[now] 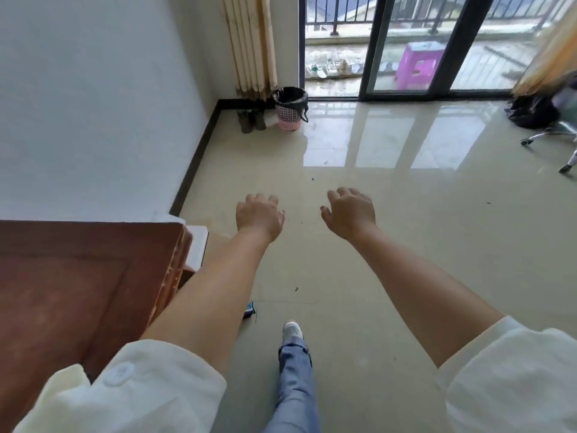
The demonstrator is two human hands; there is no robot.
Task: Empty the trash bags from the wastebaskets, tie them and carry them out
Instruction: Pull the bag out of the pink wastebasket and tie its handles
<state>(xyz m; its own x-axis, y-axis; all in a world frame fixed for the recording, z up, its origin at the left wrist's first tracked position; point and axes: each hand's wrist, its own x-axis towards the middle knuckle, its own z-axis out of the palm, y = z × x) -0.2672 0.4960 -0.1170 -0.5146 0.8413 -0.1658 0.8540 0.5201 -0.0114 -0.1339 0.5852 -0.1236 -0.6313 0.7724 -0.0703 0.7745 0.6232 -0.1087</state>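
Note:
A pink wastebasket [288,115] lined with a black trash bag [289,95] stands on the floor in the far corner, next to the curtain and the sliding door. Part of the bag's edge hangs down the basket's right side. My left hand [259,216] and my right hand [350,212] are stretched out in front of me over the tiled floor, far short of the basket. Both hands hold nothing, with fingers loosely bent downward.
A brown wooden cabinet [84,285] fills the lower left. Dark boots [252,120] stand by the basket. A beige curtain [251,42] hangs in the corner. An office chair base [559,132] and a black bag [530,110] sit at right. A purple stool [420,65] stands on the balcony.

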